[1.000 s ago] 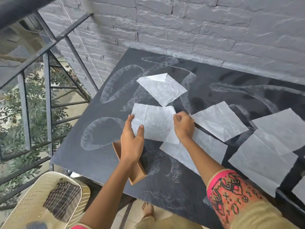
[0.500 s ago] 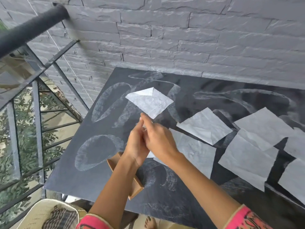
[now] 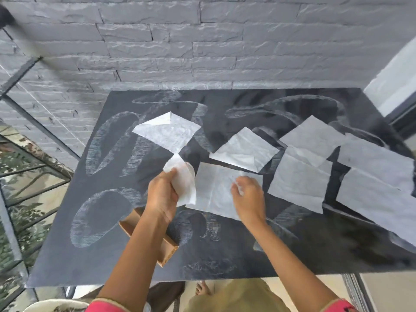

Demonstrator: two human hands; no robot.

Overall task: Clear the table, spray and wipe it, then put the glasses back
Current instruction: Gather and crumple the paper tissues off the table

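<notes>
A dark slate table [image 3: 108, 251] with pale smear marks carries several white paper napkins. My left hand [image 3: 161, 197] grips one folded napkin [image 3: 183, 179] lifted off the table. My right hand [image 3: 248, 199] lies on a flat napkin [image 3: 213, 190] near the table's middle, its fingertips curled at the napkin's far edge. Another napkin [image 3: 167, 131] lies further back, and more napkins [image 3: 301, 179] cover the right half. No glasses are in view.
A brown cardboard holder [image 3: 129, 224] lies on the table under my left forearm. A grey brick wall [image 3: 202, 46] runs behind the table. A metal railing [image 3: 33, 122] stands at the left, and a wicker chair edge [image 3: 54, 305] shows at bottom left.
My left hand has lifted the near napkin off the table and holds it folded. My right hand has moved right onto the following napkin. The camera has tilted up.
</notes>
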